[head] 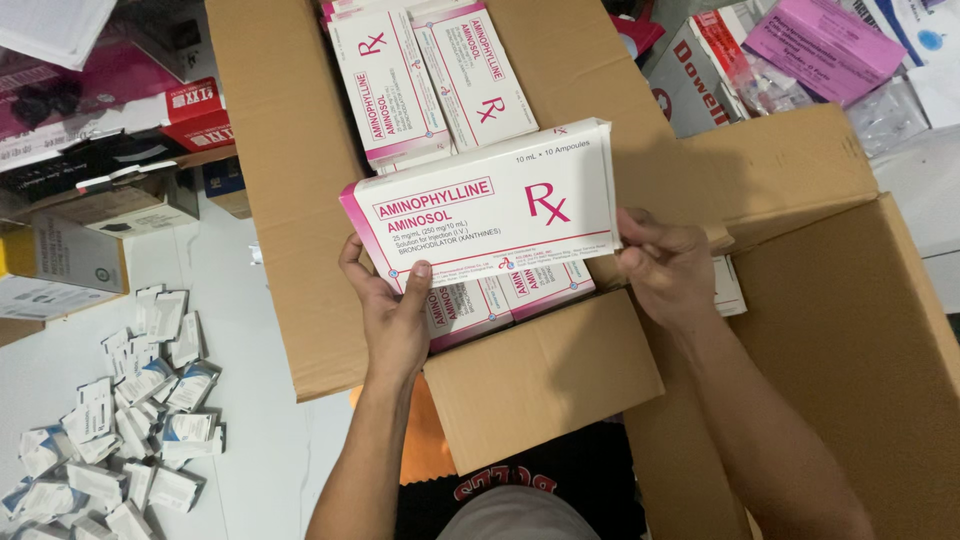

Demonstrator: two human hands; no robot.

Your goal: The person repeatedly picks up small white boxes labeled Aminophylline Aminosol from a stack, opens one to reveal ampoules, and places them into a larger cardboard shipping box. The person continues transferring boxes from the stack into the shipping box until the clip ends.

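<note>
**Both hands hold a flat carton over an open shipping box**

The left hand (392,318) and the right hand (668,268) each grasp one short end of a white and pink medicine carton (480,208), so each grip is closed on it, thumbs on the printed face and fingers behind. The carton hangs level, face up, just above the open cardboard box (300,190), over more cartons of the same kind (425,75) packed inside.

To handle it well, I judge that the pressure should stay at the ends, light and even, since thin card dents easily and the contents may be fragile; keeping it flat helps it clear the box flaps (545,375).

The carton is a long, shallow rectangle, white with a pink band along its edges and pink lettering. At the left, small white packets (120,420) lie scattered on the pale tabletop (270,450).
</note>
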